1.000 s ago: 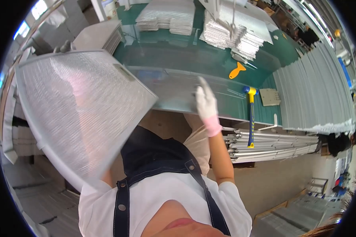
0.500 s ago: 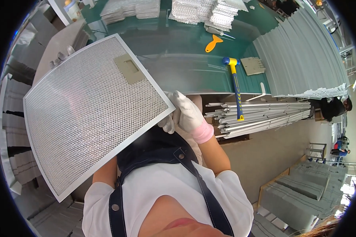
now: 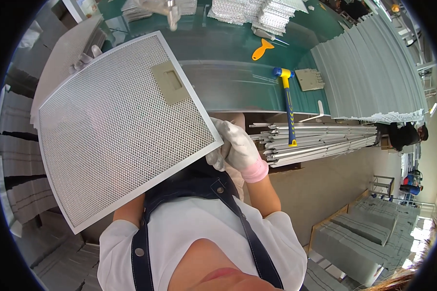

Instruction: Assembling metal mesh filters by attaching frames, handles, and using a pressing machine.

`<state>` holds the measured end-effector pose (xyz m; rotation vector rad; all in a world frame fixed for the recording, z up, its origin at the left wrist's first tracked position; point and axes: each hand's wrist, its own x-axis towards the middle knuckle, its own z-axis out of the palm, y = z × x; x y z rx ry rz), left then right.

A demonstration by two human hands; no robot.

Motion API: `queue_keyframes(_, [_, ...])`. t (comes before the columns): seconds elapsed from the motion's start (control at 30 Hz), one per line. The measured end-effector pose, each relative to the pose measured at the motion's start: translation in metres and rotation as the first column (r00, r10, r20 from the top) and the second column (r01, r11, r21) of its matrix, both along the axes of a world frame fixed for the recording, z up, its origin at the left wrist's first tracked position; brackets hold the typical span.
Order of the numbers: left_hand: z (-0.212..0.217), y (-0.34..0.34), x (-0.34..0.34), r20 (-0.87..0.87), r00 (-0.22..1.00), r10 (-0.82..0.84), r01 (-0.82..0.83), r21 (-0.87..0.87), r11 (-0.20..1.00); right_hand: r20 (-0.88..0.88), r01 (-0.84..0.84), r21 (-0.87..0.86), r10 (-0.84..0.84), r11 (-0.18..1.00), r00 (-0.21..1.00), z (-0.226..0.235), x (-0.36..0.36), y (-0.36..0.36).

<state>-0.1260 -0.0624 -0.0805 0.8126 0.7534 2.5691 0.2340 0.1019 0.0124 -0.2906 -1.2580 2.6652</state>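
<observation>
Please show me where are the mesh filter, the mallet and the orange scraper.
Mesh filter (image 3: 116, 131), head view, middle of the mesh.
Mallet (image 3: 289, 114), head view, on the handle.
Orange scraper (image 3: 262, 49), head view, on its blade.

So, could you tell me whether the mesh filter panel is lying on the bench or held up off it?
Held up. The mesh filter panel is tilted in the air, the gloved right hand gripping its corner edge.

Green workbench (image 3: 238, 43) with mallet (image 3: 287, 104), orange scraper (image 3: 262, 49), mesh stacks (image 3: 257, 9).
</observation>
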Motion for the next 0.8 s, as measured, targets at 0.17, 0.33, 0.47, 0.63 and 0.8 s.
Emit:
queue_keyframes(0.17, [0.009,-0.03,0.002,0.025,0.994,0.109,-0.108,-0.047,0.993,0.239,0.011,0.146,-0.046,0.989,0.97,0.018,0.001,-0.01])
queue_keyframes(0.33, [0.017,-0.063,0.007,0.046,0.97,0.237,-0.233,-0.08,0.969,0.282,0.032,0.294,-0.119,0.955,0.952,0.007,0.01,-0.018])
queue_keyframes(0.47, [0.014,-0.082,0.018,0.086,0.946,0.312,-0.302,-0.115,0.946,0.269,0.045,0.279,-0.123,0.959,0.955,0.003,0.013,-0.019])
queue_keyframes(0.63, [0.004,-0.097,0.036,0.154,0.918,0.364,-0.338,-0.172,0.925,0.28,0.041,0.27,-0.119,0.962,0.953,0.001,0.01,-0.023])
queue_keyframes(0.8, [-0.004,-0.094,0.048,0.215,0.901,0.376,-0.327,-0.233,0.916,0.178,0.068,0.239,-0.112,0.969,0.978,-0.009,0.013,-0.021])
